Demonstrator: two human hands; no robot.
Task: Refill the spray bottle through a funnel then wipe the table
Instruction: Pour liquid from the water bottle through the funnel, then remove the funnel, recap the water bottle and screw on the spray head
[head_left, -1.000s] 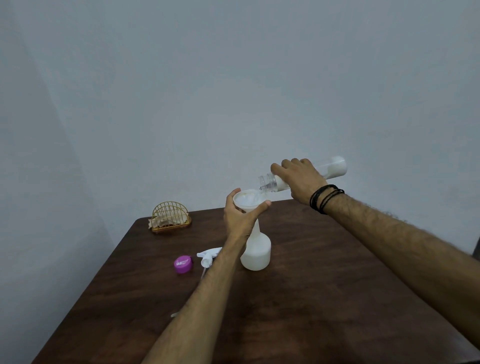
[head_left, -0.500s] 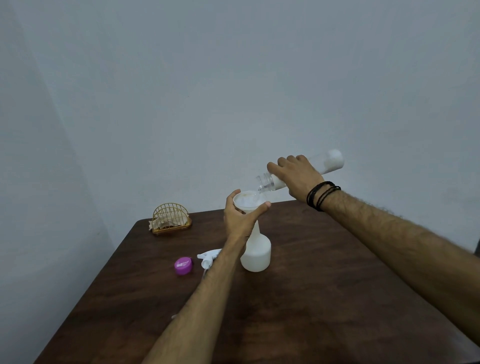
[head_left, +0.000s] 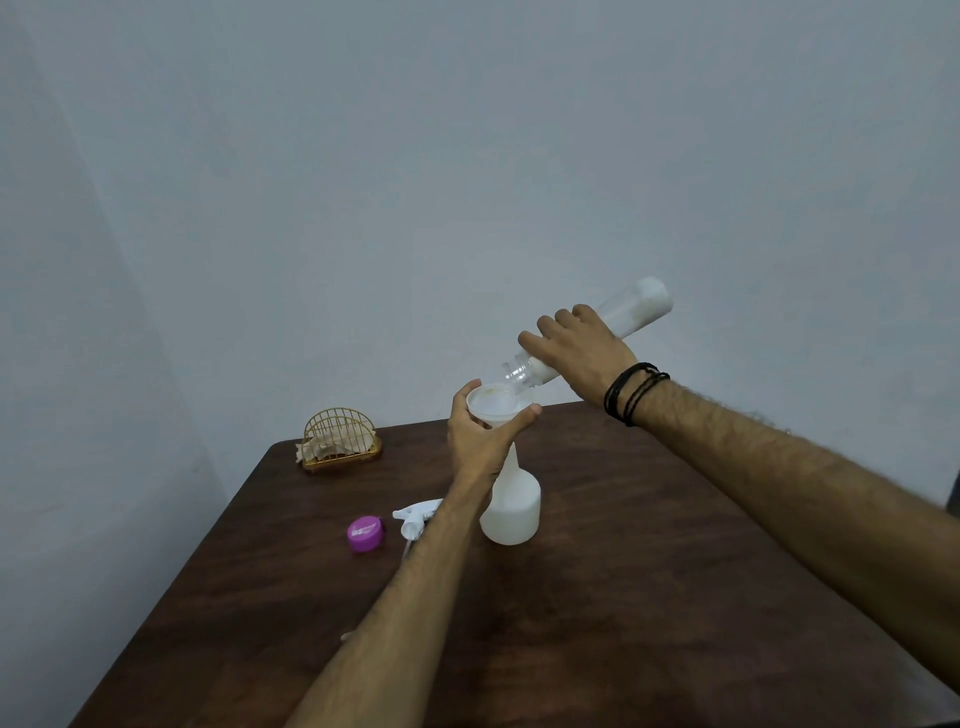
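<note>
We see the left hand (head_left: 480, 439) curled round a white plastic funnel (head_left: 493, 405) seated in the white translucent spray bottle (head_left: 511, 512), which stands mid dark wooden table (head_left: 649, 597). The right hand (head_left: 582, 353) grips a clear refill bottle (head_left: 631, 309), tilted mouth-down over the funnel.

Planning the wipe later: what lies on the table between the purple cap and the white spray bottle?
The white trigger sprayer head, partly hidden by the left forearm, seen in the head view.

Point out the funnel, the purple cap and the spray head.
funnel (head_left: 492, 404): head view, inside of bowl.
purple cap (head_left: 365, 533): head view, top face.
spray head (head_left: 414, 516): head view, white trigger body.
</note>
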